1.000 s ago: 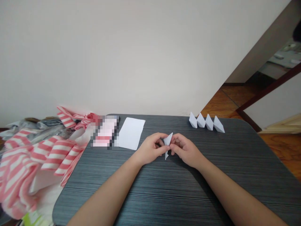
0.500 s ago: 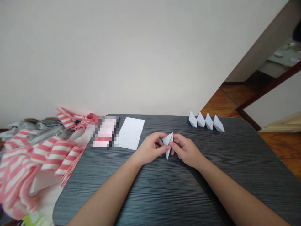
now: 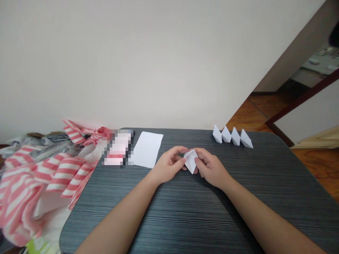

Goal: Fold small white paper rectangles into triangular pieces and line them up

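Note:
Between my two hands is a small folded white paper piece [image 3: 191, 163], shaped like a diamond with one corner pointing down toward me. My left hand [image 3: 171, 164] pinches its left side, thumb in front and fingers behind. On its right side my right hand [image 3: 210, 166] grips it the same way, with the thumb on the near face. Fingers behind the paper are partly hidden. Several similar folded white paper pieces [image 3: 226, 134] stand in a row toward the back right of the dark table [image 3: 164, 218].
White paper sheets [image 3: 148, 150] lie on the table's left, beside a pixelated phone-like object [image 3: 118, 147]. Left of the table is a heap of red-and-white striped cloth [image 3: 63, 173] and plastic bags. A pale wall [image 3: 148, 63] stands behind the table.
The paper piece has been turned and opened out from a narrow, pointed form to a wider diamond face. Both thumbs have shifted up slightly on it.

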